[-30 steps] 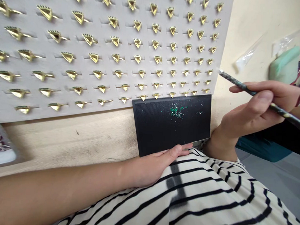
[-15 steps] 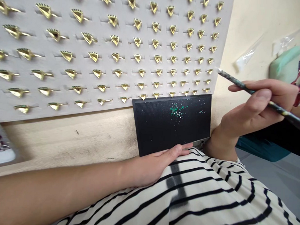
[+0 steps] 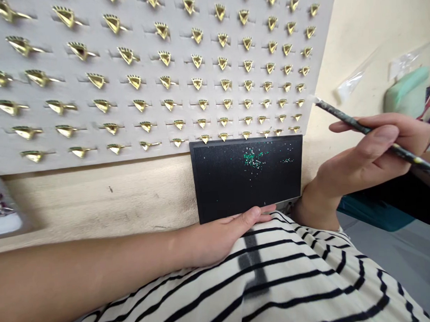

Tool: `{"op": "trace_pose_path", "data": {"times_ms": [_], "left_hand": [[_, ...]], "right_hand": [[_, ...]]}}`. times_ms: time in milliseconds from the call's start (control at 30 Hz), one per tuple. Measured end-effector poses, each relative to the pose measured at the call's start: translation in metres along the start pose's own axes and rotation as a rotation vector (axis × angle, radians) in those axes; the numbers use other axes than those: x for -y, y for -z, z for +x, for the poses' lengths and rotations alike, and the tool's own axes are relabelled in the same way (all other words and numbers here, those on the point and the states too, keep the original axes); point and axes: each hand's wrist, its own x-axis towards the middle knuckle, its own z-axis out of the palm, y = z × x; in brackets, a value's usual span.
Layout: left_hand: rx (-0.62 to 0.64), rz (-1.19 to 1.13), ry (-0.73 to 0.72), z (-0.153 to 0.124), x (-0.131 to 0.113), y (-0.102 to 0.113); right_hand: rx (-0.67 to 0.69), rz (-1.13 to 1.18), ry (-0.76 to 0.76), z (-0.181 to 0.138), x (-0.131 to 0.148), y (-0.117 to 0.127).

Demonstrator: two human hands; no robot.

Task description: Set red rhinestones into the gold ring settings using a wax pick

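My right hand (image 3: 374, 147) grips a dark, speckled pencil-like stick (image 3: 345, 119) with a whitish tip, held in the air to the right of the grey board's edge. Below the board, my left hand (image 3: 236, 233) is closed on the near edge of a shallow black tray (image 3: 219, 189), the thumb along the rim and some fingers hidden. Tiny green and clear stones (image 3: 253, 158) lie scattered on the tray, mostly near its far side. Many gold triangular rings (image 3: 140, 105) stand in rows of slots in the grey board (image 3: 184, 117), with small dark green bits along their top edges.
At the left edge, a container (image 3: 11, 224) holds red and silvery pieces. On the right of the pale wooden table (image 3: 95, 194) lie a clear plastic bag (image 3: 354, 81) and a pale green item (image 3: 408, 93). A teal object (image 3: 374, 213) sits below my right forearm.
My right hand has shifted slightly to the right with the stick, its tip a little farther from the rings. My left hand and the tray stay put.
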Motion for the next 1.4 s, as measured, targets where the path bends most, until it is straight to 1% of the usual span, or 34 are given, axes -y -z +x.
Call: {"op": "trace_pose_path", "data": {"times_ms": [100,267,333,500,700,867,1133,1400], "left_hand": [[0.0,-0.01,-0.004,0.0005,-0.0003,-0.0001],[0.003,-0.011,-0.001,-0.0003,-0.0007,0.0],[-0.002,-0.02,-0.001,-0.0004,-0.0006,0.0],[-0.002,-0.016,0.007,0.0003,0.0,0.0004],[0.0,-0.025,0.008,0.0004,-0.0009,0.0002],[0.001,-0.021,0.002,-0.0006,-0.0008,0.0007],[-0.004,-0.018,-0.007,0.0023,0.0018,-0.0001],[-0.001,-0.017,0.001,0.0013,0.0002,0.0002]], "right_hand": [[0.01,-0.026,-0.017,0.0002,0.0012,0.0008],[0.091,0.042,-0.01,0.0018,0.0046,0.0012],[0.102,0.055,-0.006,0.0022,0.0055,0.0008],[0.058,0.088,-0.018,0.0013,0.0044,-0.0012],[0.017,0.049,-0.016,0.0001,0.0008,0.0007],[0.031,0.007,0.002,0.0004,0.0022,0.0021],[0.045,0.019,0.009,0.0014,0.0036,0.0013],[0.0,0.067,0.018,0.0003,0.0021,-0.0024]]}}
